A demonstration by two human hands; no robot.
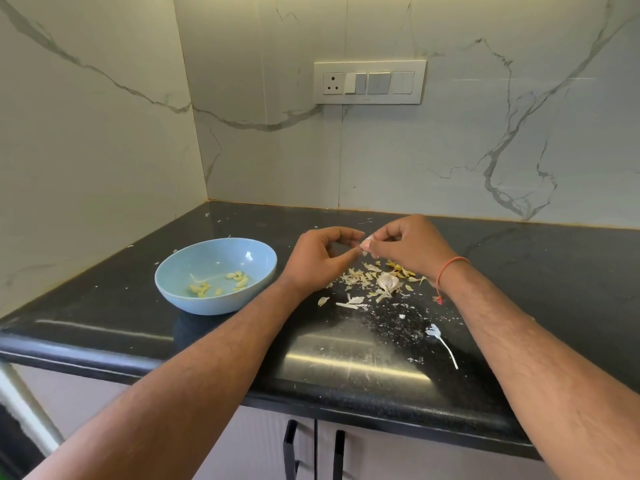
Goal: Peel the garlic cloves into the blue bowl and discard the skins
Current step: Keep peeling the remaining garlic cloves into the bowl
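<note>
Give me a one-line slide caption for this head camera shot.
Both hands, left and right, peel a garlic clove above scattered skins, beside a blue bowl of peeled cloves.

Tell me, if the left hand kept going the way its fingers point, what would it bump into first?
Probably the garlic clove pinched at its fingertips, then the right hand just beyond. The left hand points right, towards both; depth is hard to judge.

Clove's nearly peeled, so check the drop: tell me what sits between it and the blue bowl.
Only the left hand lies between the clove, pinched by both hands, and the blue bowl. The countertop between holds nothing else.
</note>
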